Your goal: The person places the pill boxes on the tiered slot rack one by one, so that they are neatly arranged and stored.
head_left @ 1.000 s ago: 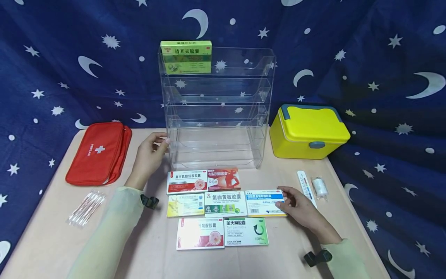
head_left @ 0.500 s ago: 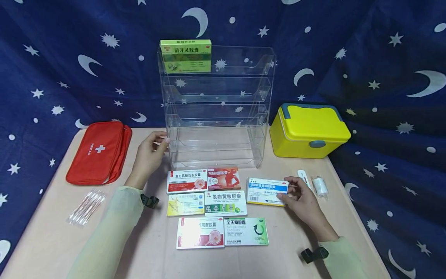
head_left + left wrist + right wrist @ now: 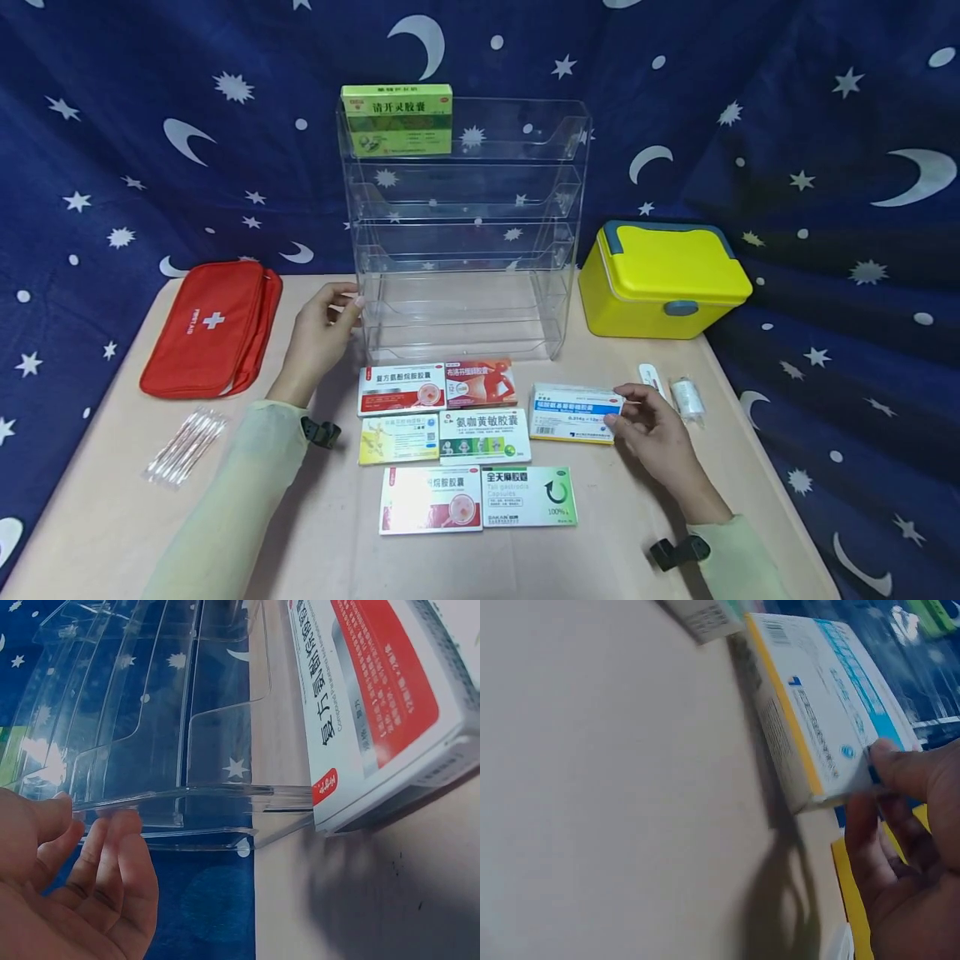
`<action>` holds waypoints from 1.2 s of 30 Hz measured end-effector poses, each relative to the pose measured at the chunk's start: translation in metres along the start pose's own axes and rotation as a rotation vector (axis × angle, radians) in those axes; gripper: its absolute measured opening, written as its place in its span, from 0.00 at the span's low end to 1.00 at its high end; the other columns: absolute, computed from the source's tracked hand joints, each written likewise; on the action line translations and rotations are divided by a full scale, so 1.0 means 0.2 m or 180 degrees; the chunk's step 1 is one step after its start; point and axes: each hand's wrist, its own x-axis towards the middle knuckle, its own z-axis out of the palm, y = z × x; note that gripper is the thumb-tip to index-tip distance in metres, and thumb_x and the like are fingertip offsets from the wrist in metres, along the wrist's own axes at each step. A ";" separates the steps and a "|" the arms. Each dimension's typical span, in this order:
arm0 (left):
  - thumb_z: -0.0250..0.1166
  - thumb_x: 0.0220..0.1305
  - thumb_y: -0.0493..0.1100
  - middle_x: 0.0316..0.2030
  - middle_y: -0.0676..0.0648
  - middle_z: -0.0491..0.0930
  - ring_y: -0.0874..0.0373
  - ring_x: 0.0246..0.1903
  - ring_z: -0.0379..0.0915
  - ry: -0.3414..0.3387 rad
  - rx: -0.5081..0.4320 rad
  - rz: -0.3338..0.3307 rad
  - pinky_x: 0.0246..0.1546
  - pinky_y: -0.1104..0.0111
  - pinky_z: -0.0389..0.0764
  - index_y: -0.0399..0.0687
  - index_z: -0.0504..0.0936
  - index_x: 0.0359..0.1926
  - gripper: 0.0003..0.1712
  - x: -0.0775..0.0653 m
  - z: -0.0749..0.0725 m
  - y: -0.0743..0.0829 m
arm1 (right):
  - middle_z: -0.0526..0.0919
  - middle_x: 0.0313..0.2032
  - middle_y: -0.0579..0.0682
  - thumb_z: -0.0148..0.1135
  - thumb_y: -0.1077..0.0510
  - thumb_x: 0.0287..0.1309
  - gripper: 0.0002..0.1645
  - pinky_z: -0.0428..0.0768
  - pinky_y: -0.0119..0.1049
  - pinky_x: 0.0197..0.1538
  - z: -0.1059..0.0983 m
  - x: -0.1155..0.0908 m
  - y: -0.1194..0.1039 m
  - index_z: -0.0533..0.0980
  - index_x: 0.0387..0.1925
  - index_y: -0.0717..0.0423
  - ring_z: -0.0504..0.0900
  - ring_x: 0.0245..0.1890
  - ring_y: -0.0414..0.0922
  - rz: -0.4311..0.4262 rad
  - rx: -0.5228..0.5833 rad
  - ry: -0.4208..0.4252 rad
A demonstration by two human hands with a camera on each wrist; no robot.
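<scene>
My right hand (image 3: pixel 660 429) pinches a white, blue and yellow medicine box (image 3: pixel 575 412) by its right end. The right wrist view has the thumb on this box's (image 3: pixel 825 705) printed face and the fingers behind its edge. With thumb and fingertips, my left hand (image 3: pixel 321 333) holds the left side edge of a clear plastic tiered rack (image 3: pixel 465 329); in the left wrist view the rack's edge (image 3: pixel 165 793) passes between them. A green medicine box (image 3: pixel 399 121) stands in the rack's top tier, at the left.
Several medicine boxes lie before the rack, among them a red-and-white box (image 3: pixel 402 390), an orange box (image 3: pixel 480 383) and a green-and-white box (image 3: pixel 528 497). A red first-aid pouch (image 3: pixel 206 329) and cotton swabs (image 3: pixel 187 446) lie left. A yellow case (image 3: pixel 667 283), thermometer (image 3: pixel 651 377) and bandage roll (image 3: pixel 686 398) are right.
My right hand has lifted the blue-and-white medicine box from the right end of the middle row and moved it toward the rack, then tilted it slightly. My left hand stays at the rack.
</scene>
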 end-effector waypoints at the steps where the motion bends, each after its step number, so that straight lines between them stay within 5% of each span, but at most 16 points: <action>1: 0.60 0.76 0.49 0.43 0.40 0.79 0.41 0.37 0.81 -0.0007 0.0005 0.0009 0.29 0.73 0.78 0.42 0.77 0.62 0.21 0.00 0.00 0.00 | 0.78 0.45 0.55 0.71 0.67 0.61 0.30 0.81 0.32 0.31 -0.01 0.01 0.00 0.70 0.61 0.52 0.80 0.39 0.47 0.0026 0.0111 0.0008; 9: 0.60 0.76 0.49 0.44 0.41 0.80 0.43 0.36 0.82 0.0013 0.0132 -0.0021 0.28 0.69 0.78 0.44 0.77 0.62 0.21 0.00 -0.01 0.00 | 0.77 0.51 0.55 0.70 0.64 0.63 0.30 0.83 0.32 0.36 -0.09 0.23 -0.24 0.71 0.63 0.54 0.80 0.43 0.47 -0.0169 0.0557 0.0258; 15: 0.61 0.75 0.52 0.45 0.43 0.81 0.51 0.33 0.83 -0.0022 0.0356 -0.0039 0.30 0.63 0.79 0.47 0.80 0.61 0.21 0.00 -0.03 0.00 | 0.80 0.53 0.56 0.70 0.67 0.61 0.26 0.80 0.28 0.33 -0.18 0.55 -0.64 0.75 0.60 0.55 0.80 0.44 0.51 -0.0848 0.0825 0.0373; 22: 0.61 0.75 0.53 0.44 0.42 0.83 0.48 0.33 0.84 -0.0057 0.0385 0.0121 0.37 0.58 0.77 0.45 0.81 0.59 0.21 0.02 -0.05 0.01 | 0.83 0.52 0.58 0.70 0.66 0.61 0.21 0.80 0.30 0.35 -0.28 0.95 -1.14 0.78 0.56 0.56 0.82 0.44 0.52 -0.1640 0.1129 0.0465; 28: 0.60 0.75 0.53 0.46 0.41 0.83 0.48 0.35 0.81 -0.0059 0.0448 0.0096 0.36 0.57 0.78 0.45 0.80 0.60 0.22 0.00 -0.06 0.01 | 0.81 0.56 0.51 0.66 0.64 0.65 0.21 0.79 0.35 0.43 -0.28 1.17 -1.41 0.77 0.58 0.49 0.82 0.51 0.48 -0.1602 0.0733 0.0630; 36: 0.60 0.76 0.53 0.45 0.42 0.82 0.46 0.33 0.85 -0.0120 0.0363 0.0094 0.31 0.61 0.78 0.45 0.79 0.61 0.22 0.01 -0.05 0.02 | 0.79 0.56 0.48 0.65 0.63 0.67 0.22 0.78 0.35 0.46 -0.24 1.29 -1.53 0.75 0.60 0.46 0.81 0.54 0.45 -0.1510 0.0564 0.0650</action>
